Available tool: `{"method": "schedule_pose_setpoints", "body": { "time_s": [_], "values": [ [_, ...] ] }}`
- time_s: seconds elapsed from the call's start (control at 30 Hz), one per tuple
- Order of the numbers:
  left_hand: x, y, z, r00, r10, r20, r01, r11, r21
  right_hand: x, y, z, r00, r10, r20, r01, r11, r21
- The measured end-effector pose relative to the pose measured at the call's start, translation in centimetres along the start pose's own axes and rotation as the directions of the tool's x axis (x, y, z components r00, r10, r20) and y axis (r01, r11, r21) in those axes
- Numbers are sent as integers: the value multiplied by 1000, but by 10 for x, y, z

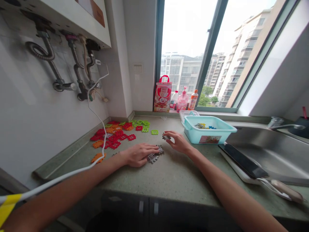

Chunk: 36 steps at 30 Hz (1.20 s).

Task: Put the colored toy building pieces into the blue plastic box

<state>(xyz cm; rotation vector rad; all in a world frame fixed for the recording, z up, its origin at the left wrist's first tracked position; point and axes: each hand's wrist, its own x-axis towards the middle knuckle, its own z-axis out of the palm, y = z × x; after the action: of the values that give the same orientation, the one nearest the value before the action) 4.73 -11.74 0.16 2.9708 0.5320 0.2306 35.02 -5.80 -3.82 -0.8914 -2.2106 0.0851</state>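
My left hand (138, 154) lies palm down on the green counter (169, 174), fingers pressed on a small group of grey interlocking tiles (155, 154). My right hand (177, 140) hovers just beyond them, pinching one grey tile (166, 137) between thumb and fingers. Loose red tiles (113, 138), orange tiles (98, 157) and green tiles (142, 124) lie scattered at the left and back of the counter. A light blue plastic bin (207, 132) stands right of my right hand with a few coloured pieces inside.
A steel sink (272, 154) with a tap fills the right side. A phone on a white board (243, 161) rests at the sink's edge. Bottles and a red-handled bag (163, 95) stand on the window sill. A white cable (96, 112) hangs down the left wall under pipes.
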Motion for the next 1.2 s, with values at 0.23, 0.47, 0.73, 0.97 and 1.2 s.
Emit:
{"method": "schedule_pose_setpoints", "body": {
  "time_s": [0.23,0.47,0.73,0.97,1.2],
  "values": [
    [30,-39,12,988,76,-132,-56,987,148,5,-8,-14,999,1,49,-2,1000,23],
    [17,-55,11,960,14,-279,13,995,97,10,-41,-36,966,-21,258,26,1000,-16],
    [23,-45,10,954,-184,-238,201,978,48,6,-57,-27,888,124,442,-43,981,-189],
    [27,-38,14,961,-212,-177,196,975,-103,8,-43,-27,975,52,217,-36,996,-77],
    [24,-34,11,920,-381,-96,366,920,-141,6,-44,-25,911,61,407,-58,998,-19]
  ]
}}
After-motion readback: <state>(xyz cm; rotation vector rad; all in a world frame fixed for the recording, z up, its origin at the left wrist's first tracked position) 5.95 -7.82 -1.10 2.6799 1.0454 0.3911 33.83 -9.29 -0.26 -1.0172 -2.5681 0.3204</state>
